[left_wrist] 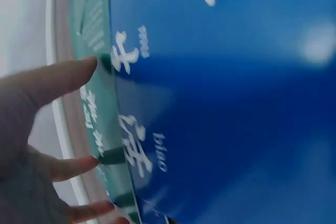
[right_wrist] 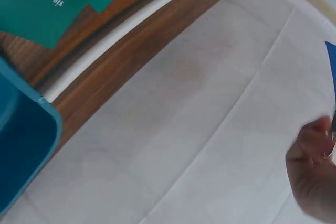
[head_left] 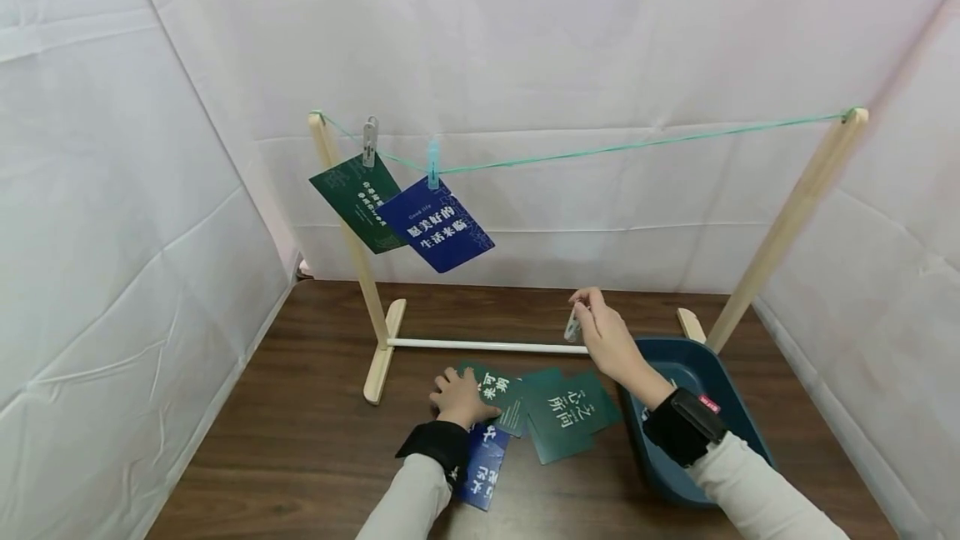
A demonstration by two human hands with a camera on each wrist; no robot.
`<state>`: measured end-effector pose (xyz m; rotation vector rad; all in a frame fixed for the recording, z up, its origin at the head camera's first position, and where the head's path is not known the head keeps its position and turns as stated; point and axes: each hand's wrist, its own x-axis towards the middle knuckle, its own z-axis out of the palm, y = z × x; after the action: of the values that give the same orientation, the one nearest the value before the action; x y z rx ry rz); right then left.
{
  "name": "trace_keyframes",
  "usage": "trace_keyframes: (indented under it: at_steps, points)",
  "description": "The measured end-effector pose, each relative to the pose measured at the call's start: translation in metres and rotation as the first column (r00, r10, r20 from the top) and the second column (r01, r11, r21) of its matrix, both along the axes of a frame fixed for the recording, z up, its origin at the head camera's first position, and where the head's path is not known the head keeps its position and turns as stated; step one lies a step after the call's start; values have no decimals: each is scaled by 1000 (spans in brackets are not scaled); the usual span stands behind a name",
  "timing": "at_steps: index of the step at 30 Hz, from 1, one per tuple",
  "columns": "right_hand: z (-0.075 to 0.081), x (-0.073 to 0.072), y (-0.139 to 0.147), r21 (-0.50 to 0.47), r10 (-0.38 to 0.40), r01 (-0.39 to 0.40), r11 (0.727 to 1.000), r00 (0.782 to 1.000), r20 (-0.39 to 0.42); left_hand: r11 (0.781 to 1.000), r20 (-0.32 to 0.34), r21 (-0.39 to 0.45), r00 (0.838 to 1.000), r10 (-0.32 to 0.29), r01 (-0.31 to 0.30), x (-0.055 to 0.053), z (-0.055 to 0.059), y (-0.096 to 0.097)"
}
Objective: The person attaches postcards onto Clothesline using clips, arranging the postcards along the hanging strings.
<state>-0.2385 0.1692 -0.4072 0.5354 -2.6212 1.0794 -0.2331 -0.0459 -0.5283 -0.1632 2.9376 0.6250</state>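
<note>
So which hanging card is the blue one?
In the head view, the rightmost card, clipped by the light-blue peg; the green card to its left hangs from a greyish peg.

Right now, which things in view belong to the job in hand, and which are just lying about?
Apparently part of the job:
clip in the right fingers
loose cards near the left fingers
hung cards and their pegs
green line on its wooden stand
blue basin, probably

Just surroundings, nothing plainly stray:
white cloth
table
wrist straps
</note>
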Motion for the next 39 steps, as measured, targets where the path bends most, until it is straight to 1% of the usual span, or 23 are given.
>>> trace_keyframes:
  at_steps: [2, 4, 6, 7, 8, 10, 12, 13, 15, 16, 17, 19, 21, 22, 24, 26, 27, 29, 33, 35, 37, 39]
  points:
    - [0, 1, -2, 19, 41, -42, 999, 999, 22, 999, 7, 1, 999, 45, -45, -2, -2, -2]
    - [0, 2, -4, 26, 83, -84, 996, 996, 28, 996, 8, 22, 996, 86, -86, -4, -5, -4]
    - [-2, 2, -5, 19, 117, -117, 993, 993, 19, 993, 6, 34, 994, 111, -111, -7, -7, -5]
    - [-2, 3, -5, 16, 127, -128, 992, 992, 13, 993, 6, 24, 993, 115, -115, -8, -8, -6]
    - [-3, 3, -5, 11, 134, -134, 991, 991, 4, 994, 6, 11, 994, 113, -113, -10, -9, -6]
    - [-3, 4, -6, 7, 146, -146, 989, 989, -4, 995, -1, -44, 996, 93, -93, -11, -10, -7]
    - [-3, 4, -7, 17, 150, -150, 988, 989, 3, 991, -20, -110, 997, 68, -70, -12, -10, -7]
    - [-4, 4, -7, 27, 153, -153, 988, 988, 13, 990, -35, -130, 998, 59, -64, -12, -10, -7]
    - [-4, 4, -8, 50, 158, -160, 986, 987, 34, 989, -70, -135, 996, 54, -63, -10, -10, -6]
    - [-4, 4, -8, 60, 158, -161, 985, 986, 44, 990, -88, -123, 994, 58, -68, -9, -9, -6]
    - [-4, 4, -9, 66, 156, -159, 985, 987, 48, 993, -107, -89, 992, 61, -71, -7, -9, -6]
    - [-4, 4, -10, 55, 162, -165, 985, 985, 50, 998, -123, 18, 990, 66, -64, -5, -8, -8]
    - [-5, 3, -11, 41, 174, -175, 984, 984, 40, 990, -142, 137, 988, 54, -34, -3, -6, -9]
    - [-4, 3, -11, 35, 176, -177, 984, 984, 34, 981, -149, 196, 988, 39, -9, -3, -5, -10]
    - [-4, 2, -11, 17, 182, -183, 983, 983, 12, 950, -171, 308, 985, -3, 57, -4, -1, -11]
    - [-2, 1, -11, -4, 169, -169, 986, 985, -12, 918, -217, 377, 975, -43, 125, -6, 5, -11]
    - [-1, 0, -11, -19, 158, -158, 987, 987, -26, 904, -232, 401, 971, -53, 146, -8, 9, -10]
    - [1, -1, -12, -57, 132, -135, 989, 989, -62, 891, -268, 420, 962, -61, 173, -10, 16, -11]
    - [5, -2, -14, -107, 89, -103, 989, 988, -122, 897, -314, 408, 949, -41, 174, -14, 29, -13]
    - [5, -3, -14, -114, 75, -92, 989, 987, -143, 897, -348, 400, 936, -43, 190, -14, 34, -14]
    - [4, -3, -14, -125, 67, -86, 988, 987, -146, 893, -382, 395, 923, -52, 214, -12, 39, -15]
    - [3, -4, -14, -126, 58, -77, 989, 987, -148, 892, -423, 374, 903, -79, 253, -11, 43, -16]
